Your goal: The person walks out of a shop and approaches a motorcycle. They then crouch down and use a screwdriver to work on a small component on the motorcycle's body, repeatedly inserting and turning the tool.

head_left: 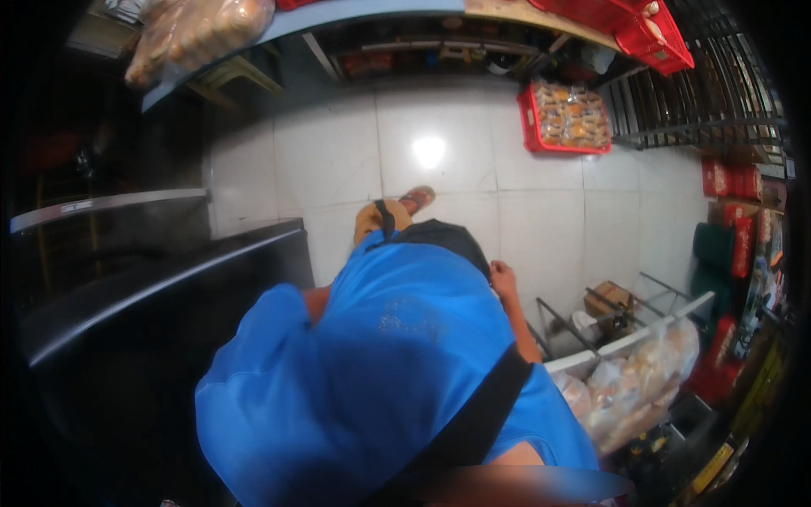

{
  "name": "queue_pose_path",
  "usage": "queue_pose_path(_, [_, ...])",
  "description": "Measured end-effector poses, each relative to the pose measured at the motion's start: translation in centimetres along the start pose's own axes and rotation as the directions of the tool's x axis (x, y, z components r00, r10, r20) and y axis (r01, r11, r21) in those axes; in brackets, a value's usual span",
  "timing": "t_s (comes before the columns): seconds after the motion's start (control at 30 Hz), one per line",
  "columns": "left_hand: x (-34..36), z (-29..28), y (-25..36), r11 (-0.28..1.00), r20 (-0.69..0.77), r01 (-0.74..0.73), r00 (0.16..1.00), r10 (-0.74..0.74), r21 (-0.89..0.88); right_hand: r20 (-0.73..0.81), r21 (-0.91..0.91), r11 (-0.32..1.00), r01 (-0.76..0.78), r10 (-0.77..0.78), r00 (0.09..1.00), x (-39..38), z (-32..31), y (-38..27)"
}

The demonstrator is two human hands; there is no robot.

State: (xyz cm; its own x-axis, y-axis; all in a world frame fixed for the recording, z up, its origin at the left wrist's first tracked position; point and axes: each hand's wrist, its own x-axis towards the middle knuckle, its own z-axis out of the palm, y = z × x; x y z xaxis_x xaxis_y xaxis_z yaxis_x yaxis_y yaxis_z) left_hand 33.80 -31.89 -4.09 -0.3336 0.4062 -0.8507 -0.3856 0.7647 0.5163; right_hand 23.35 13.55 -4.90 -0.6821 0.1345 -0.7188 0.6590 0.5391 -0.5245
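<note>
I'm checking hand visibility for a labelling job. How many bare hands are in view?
1: the person's bare right hand, beside the bright blue fabric shirt, right of the picture's middle. The left hand does not show and may be hidden behind the shirt.

A red crate (529, 125) of packaged bread (574, 116) sits on pale floor tiles (329, 156).

Tabletop (363, 12) along top edge, floor (329, 127) below it, rack (701, 93) upper right.
On tabletop: bagged bread (203, 29) upper left, crate (655, 38) upper right. On floor, upper right: second crate (529, 122), packed buns (574, 117) in it, just beside rack. Right hand (503, 277) right of centre, left of second tabletop (583, 352). Lower right: bags (625, 384) on second tabletop.
</note>
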Motion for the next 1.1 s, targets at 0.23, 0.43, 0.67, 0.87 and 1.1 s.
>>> queue_pose_path(0.23, [2.7,-1.0,-0.9,0.995,-0.085,0.069,0.994,-0.075,-0.070,-0.025,-0.077,0.993,0.093,-0.096,0.995,-0.4,-0.1,-0.1])
queue_pose_path(0.43, [7.9,-8.4,-0.6,0.964,-0.191,0.228,0.961,-0.200,0.139,-0.095,-0.022,0.989,0.144,-0.145,0.985,3.2,0.1,3.3])
queue_pose_path(0.67, [5.0,-5.6,1.6,0.984,-0.224,0.126,0.970,-0.095,0.125,-0.057,-0.012,0.999,0.044,-0.044,0.997,0.1,-1.6,-3.8])
queue_pose_path(0.87, [0.1,1.0,-0.7,0.992,-0.065,0.086,0.994,-0.092,-0.094,-0.065,-0.026,0.996,0.088,-0.090,0.994,0.3,-1.5,-1.9])
queue_pose_path(1.1, [0.2,0.9,-1.8,0.958,-0.009,0.170,0.984,-0.177,-0.230,-0.025,-0.097,0.984,0.147,-0.150,0.988,1.5,0.6,4.4])
